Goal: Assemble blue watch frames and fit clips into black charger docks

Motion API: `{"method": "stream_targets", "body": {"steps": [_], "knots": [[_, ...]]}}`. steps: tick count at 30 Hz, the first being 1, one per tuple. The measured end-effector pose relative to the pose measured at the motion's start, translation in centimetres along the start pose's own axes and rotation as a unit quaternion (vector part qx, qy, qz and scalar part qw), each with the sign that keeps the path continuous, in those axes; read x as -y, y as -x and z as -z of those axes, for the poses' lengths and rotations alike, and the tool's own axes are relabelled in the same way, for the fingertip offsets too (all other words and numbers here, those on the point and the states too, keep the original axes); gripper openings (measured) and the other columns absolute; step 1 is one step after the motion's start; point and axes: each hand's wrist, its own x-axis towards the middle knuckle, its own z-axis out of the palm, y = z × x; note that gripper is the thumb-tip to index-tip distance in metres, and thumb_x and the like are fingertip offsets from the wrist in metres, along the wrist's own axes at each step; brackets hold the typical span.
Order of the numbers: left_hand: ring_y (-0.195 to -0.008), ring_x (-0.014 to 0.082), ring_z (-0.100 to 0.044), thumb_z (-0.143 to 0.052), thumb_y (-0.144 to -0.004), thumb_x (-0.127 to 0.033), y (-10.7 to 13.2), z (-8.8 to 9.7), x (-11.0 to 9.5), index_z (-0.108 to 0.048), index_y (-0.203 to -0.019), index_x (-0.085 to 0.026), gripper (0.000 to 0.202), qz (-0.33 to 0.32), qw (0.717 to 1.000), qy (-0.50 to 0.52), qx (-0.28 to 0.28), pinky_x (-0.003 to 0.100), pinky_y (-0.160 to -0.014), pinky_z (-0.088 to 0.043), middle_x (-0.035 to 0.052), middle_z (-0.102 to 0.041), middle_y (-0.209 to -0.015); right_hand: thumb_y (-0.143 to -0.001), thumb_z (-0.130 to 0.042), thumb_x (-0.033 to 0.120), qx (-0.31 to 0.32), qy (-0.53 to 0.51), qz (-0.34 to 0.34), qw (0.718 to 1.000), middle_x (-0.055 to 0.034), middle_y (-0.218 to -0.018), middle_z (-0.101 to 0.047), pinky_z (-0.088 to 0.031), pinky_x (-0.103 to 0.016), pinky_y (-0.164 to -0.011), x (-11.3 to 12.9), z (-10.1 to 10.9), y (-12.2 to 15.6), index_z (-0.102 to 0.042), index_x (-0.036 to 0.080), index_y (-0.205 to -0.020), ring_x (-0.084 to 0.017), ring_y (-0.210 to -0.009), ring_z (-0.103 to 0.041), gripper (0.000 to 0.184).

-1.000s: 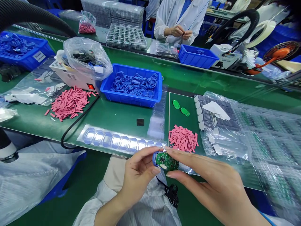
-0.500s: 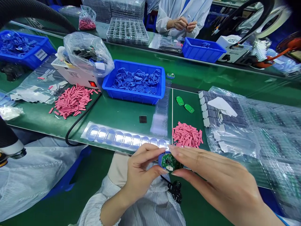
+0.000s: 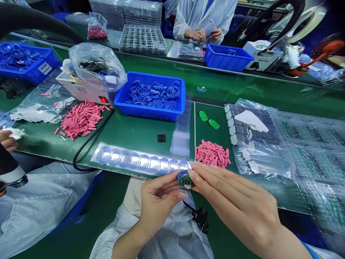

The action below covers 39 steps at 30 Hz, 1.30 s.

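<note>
Board (image 3: 184,181) half hidden, left hand (image 3: 157,201), right hand (image 3: 242,208)

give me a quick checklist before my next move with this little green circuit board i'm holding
1. Small green circuit board pinched in left hand fingers: ok.
2. Right hand fingers touching the board's right side: ok.
3. Board seated fully in its blue rubber frame: cannot tell, fingers cover it.
4. Pile of pink strips close beyond the hands: ok.
5. Clear plastic strip of oval pieces lying flat: ok.
</note>
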Motion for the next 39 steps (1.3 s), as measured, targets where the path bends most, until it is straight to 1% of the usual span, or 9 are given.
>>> {"method": "stream_targets", "body": {"steps": [3,5,8,10,14,17,26,32,39], "knots": [[-0.053,0.0157,-0.068,-0.076,-0.063,-0.028,-0.1,-0.2,-0.3,-0.075,-0.079,-0.027,0.016,-0.013,0.999,-0.038,-0.035,0.022,-0.052,-0.057,0.0017,-0.075,-0.070,-0.083,-0.051,0.005,-0.009,-0.045,-0.020,0.999,-0.0119,-0.117,-0.062,-0.052,-0.038,-0.092,0.3,-0.6,0.2,-0.054,0.014,-0.120,-0.024,-0.113,-0.055,0.039],[-0.046,0.0138,-0.064,-0.074,-0.065,-0.030,-0.2,-0.3,-0.5,-0.075,-0.078,-0.027,0.013,-0.023,0.996,-0.069,-0.050,0.021,-0.047,-0.055,0.0007,-0.074,-0.063,-0.082,-0.058,0.015,-0.025,-0.115,-0.099,0.988,-0.0111,-0.115,-0.063,-0.055,-0.034,-0.088,0.5,-1.0,0.4,-0.051,0.016,-0.122,-0.023,-0.106,-0.060,0.041],[-0.057,0.0174,-0.068,-0.073,-0.067,-0.028,-0.2,-0.4,-0.7,-0.074,-0.080,-0.029,0.013,-0.050,0.993,-0.104,-0.036,0.025,-0.056,-0.057,0.0009,-0.075,-0.071,-0.081,-0.062,0.027,-0.060,-0.232,-0.252,0.937,-0.0062,-0.100,-0.068,-0.060,-0.024,-0.067,0.6,-1.5,0.3,-0.055,0.021,-0.115,-0.017,-0.083,-0.068,0.034],[-0.068,0.0198,-0.071,-0.071,-0.069,-0.025,-0.1,-0.4,-0.8,-0.073,-0.083,-0.031,0.016,-0.071,0.989,-0.127,-0.013,0.028,-0.065,-0.058,0.0002,-0.075,-0.080,-0.082,-0.060,0.024,-0.060,-0.300,-0.295,0.905,-0.0016,-0.086,-0.070,-0.059,-0.018,-0.057,0.5,-1.6,0.1,-0.061,0.024,-0.100,-0.013,-0.070,-0.068,0.018],[-0.076,0.0193,-0.071,-0.069,-0.071,-0.018,0.2,-0.1,-0.8,-0.071,-0.089,-0.037,0.026,-0.128,0.976,-0.179,0.009,0.028,-0.073,-0.057,-0.0033,-0.074,-0.087,-0.080,-0.061,0.019,-0.028,-0.400,-0.318,0.859,-0.0004,-0.080,-0.072,-0.058,-0.017,-0.057,0.1,-1.6,-0.4,-0.065,0.023,-0.091,-0.013,-0.067,-0.068,0.012],[-0.083,0.0194,-0.070,-0.067,-0.072,-0.013,0.2,0.2,-0.7,-0.069,-0.094,-0.038,0.034,-0.173,0.960,-0.221,0.018,0.028,-0.077,-0.055,-0.0042,-0.073,-0.091,-0.078,-0.063,0.017,-0.039,-0.429,-0.321,0.843,-0.0005,-0.081,-0.072,-0.058,-0.017,-0.061,0.0,-1.8,-0.4,-0.066,0.023,-0.091,-0.013,-0.069,-0.069,0.015],[-0.088,0.0203,-0.069,-0.065,-0.072,-0.004,-0.1,0.6,-1.1,-0.065,-0.105,-0.037,0.046,-0.243,0.924,-0.283,0.085,0.028,-0.077,-0.055,-0.0041,-0.073,-0.096,-0.077,-0.062,0.010,-0.096,-0.457,-0.302,0.831,0.0004,-0.082,-0.072,-0.056,-0.015,-0.066,0.3,-2.4,0.1,-0.067,0.023,-0.092,-0.011,-0.075,-0.068,0.020],[-0.086,0.0191,-0.070,-0.067,-0.075,-0.017,-0.2,0.3,-0.8,-0.066,-0.106,-0.028,0.033,-0.312,0.907,-0.273,0.071,0.026,-0.075,-0.058,0.0011,-0.073,-0.097,-0.077,-0.063,0.012,-0.076,-0.463,-0.314,0.826,-0.0014,-0.084,-0.072,-0.057,-0.016,-0.065,0.2,-2.0,0.0,-0.067,0.024,-0.094,-0.012,-0.074,-0.068,0.021],[-0.094,0.0206,-0.067,-0.060,-0.080,-0.014,-0.7,1.1,-0.9,-0.060,-0.115,-0.021,0.037,-0.367,0.867,-0.294,0.161,0.031,-0.079,-0.057,0.0045,-0.073,-0.100,-0.076,-0.065,0.013,-0.105,-0.427,-0.323,0.838,-0.0016,-0.082,-0.072,-0.057,-0.020,-0.063,1.0,-2.4,0.8,-0.068,0.025,-0.092,-0.014,-0.072,-0.068,0.021]]}}
